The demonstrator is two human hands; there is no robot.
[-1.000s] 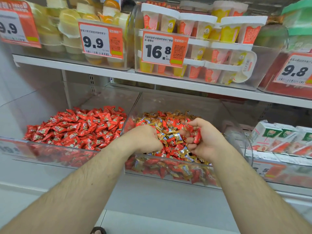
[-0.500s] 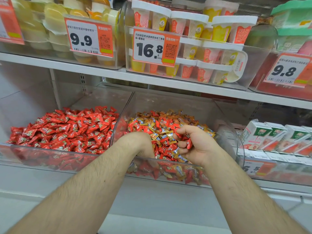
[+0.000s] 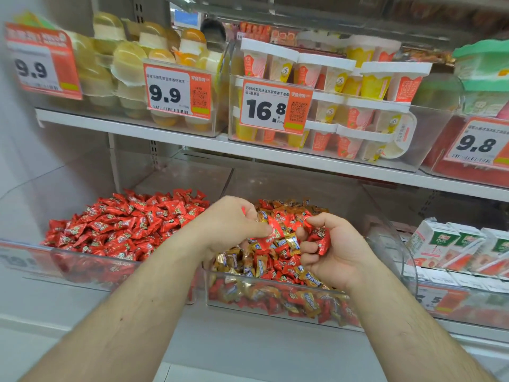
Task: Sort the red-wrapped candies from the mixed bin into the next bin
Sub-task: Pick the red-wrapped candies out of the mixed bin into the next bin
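Both hands sit over the mixed bin (image 3: 275, 301), the left hand (image 3: 231, 224) pinching a red candy (image 3: 271, 235) and nearer the red bin (image 3: 82, 267) to its left, the right hand (image 3: 327, 249) cupping several red candies (image 3: 321, 237)

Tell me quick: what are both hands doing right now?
Left hand: pinching a red candy over the mixed bin.
Right hand: curled around several red candies.

Bright, even shop light; motion blur smears the left edge, wide-angle bending curves the borders.
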